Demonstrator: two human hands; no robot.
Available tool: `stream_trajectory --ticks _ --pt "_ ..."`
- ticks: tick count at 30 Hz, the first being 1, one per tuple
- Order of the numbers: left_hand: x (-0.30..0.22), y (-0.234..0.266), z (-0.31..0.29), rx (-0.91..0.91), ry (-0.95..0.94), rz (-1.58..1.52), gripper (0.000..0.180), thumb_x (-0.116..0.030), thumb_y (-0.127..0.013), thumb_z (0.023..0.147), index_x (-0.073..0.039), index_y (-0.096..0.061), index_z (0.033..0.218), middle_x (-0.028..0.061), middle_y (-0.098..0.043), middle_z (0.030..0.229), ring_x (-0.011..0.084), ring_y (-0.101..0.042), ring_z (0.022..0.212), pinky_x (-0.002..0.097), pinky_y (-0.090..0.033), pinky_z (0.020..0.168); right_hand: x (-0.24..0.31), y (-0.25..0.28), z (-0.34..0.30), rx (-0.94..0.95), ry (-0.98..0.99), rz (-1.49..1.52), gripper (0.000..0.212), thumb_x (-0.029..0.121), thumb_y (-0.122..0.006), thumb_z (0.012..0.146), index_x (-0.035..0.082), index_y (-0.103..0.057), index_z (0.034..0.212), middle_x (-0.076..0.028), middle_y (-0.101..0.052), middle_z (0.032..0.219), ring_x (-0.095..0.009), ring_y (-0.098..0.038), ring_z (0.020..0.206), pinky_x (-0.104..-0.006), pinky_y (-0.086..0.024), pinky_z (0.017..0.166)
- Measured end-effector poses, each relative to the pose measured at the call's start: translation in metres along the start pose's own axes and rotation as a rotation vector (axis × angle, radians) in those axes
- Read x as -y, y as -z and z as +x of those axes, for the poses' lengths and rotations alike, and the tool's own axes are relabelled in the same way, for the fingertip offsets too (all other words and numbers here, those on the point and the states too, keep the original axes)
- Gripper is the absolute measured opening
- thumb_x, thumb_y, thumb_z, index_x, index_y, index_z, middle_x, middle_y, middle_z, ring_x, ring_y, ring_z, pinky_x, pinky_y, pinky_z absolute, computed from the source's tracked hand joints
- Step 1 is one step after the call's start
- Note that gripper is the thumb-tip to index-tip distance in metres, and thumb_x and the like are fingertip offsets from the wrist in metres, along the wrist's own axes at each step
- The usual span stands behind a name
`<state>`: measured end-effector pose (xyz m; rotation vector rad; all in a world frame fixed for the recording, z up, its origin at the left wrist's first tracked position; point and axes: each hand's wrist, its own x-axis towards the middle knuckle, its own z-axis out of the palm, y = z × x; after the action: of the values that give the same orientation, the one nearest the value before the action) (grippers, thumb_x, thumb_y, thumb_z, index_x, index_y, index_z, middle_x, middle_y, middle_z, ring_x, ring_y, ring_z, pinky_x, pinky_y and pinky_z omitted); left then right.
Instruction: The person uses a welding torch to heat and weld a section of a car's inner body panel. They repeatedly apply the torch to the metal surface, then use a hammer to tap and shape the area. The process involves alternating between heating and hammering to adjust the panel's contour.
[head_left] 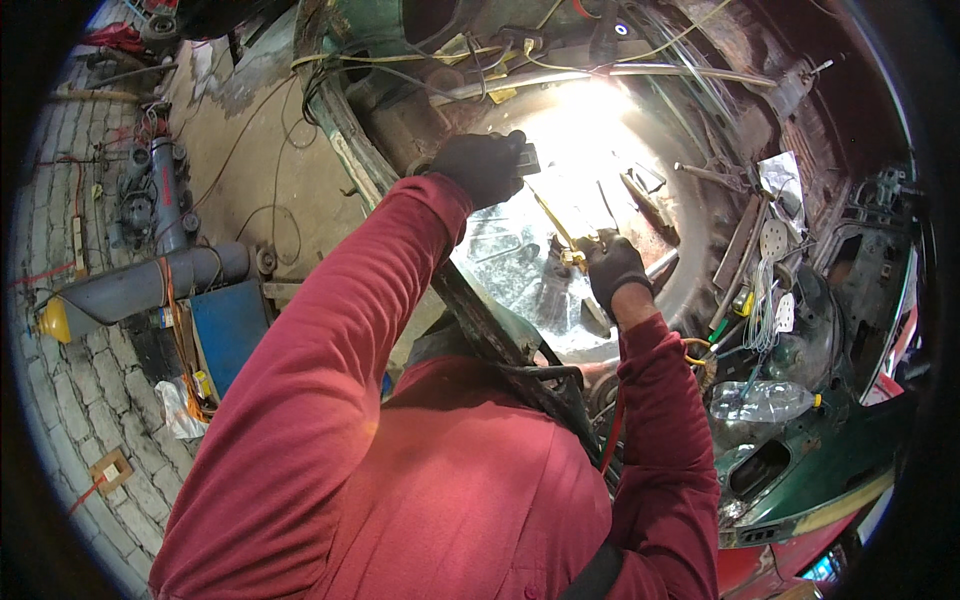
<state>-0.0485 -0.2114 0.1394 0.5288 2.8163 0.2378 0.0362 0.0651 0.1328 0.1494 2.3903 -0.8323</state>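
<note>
While gripped near its lower end by the curled, black-gloved right hand (pixel 617 270), slanting up and left: a slender, brass-coloured metal tool (pixel 556 222), over a round, silvery, brightly lit metal well (pixel 490 262). Up and left of the tool, apart from it: a small grey rectangular object (pixel 529 160), clasped in the curled, black-gloved left hand (pixel 475 168). Farther right, lying sideways: a clear, yellow-capped plastic bottle (pixel 762 402).

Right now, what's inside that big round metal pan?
In the round metal pan lies a dark strip. The right hand holds a brass-coloured torch over the pan. What's directly beneath that hand is covered, and white glare washes out the pan's far side.
</note>
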Motion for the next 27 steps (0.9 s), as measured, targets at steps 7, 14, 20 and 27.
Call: stream_trajectory --ticks 7,14,20,27 --pt "-0.004 0.004 0.001 0.015 0.017 -0.007 0.044 -0.041 -0.066 0.095 -0.01 -0.059 0.125 0.0176 -0.079 0.104 0.0385 -0.079 0.094 0.053 -0.063 0.083 0.0 0.003 -0.001 0.002 -0.005 -0.023 0.044 0.036 -0.064 0.107 -0.002 -0.072 0.129 -0.032 -0.075 0.119 -0.046 -0.073 0.116 -0.0501 -0.057 0.098" --pt "-0.003 0.002 0.001 -0.002 0.008 -0.01 0.044 -0.041 -0.066 0.094 -0.01 -0.059 0.124 0.0178 -0.079 0.104 0.039 -0.079 0.093 0.0537 -0.063 0.083 0.001 0.004 0.001 0.063 -0.047 -0.01 0.051 0.037 -0.065 0.108 -0.004 -0.069 0.138 -0.033 -0.072 0.129 -0.045 -0.07 0.125 -0.0475 -0.056 0.103" --pt "-0.003 0.004 0.001 0.021 0.023 -0.018 0.044 -0.041 -0.066 0.094 -0.01 -0.06 0.124 0.0174 -0.08 0.106 0.0383 -0.079 0.094 0.0532 -0.064 0.084 0.007 0.006 -0.002 0.072 -0.039 -0.024 0.052 0.037 -0.066 0.108 -0.005 -0.068 0.138 -0.033 -0.072 0.13 -0.044 -0.07 0.126 -0.0472 -0.055 0.103" --pt "-0.003 0.001 0.002 0.021 0.02 -0.012 0.045 -0.042 -0.066 0.094 -0.01 -0.06 0.125 0.0172 -0.08 0.108 0.0372 -0.079 0.097 0.0523 -0.064 0.086 -0.005 -0.002 0.0 -0.014 0.016 -0.044 0.045 0.039 -0.067 0.107 -0.002 -0.072 0.125 -0.032 -0.075 0.117 -0.047 -0.073 0.116 -0.0493 -0.058 0.096"
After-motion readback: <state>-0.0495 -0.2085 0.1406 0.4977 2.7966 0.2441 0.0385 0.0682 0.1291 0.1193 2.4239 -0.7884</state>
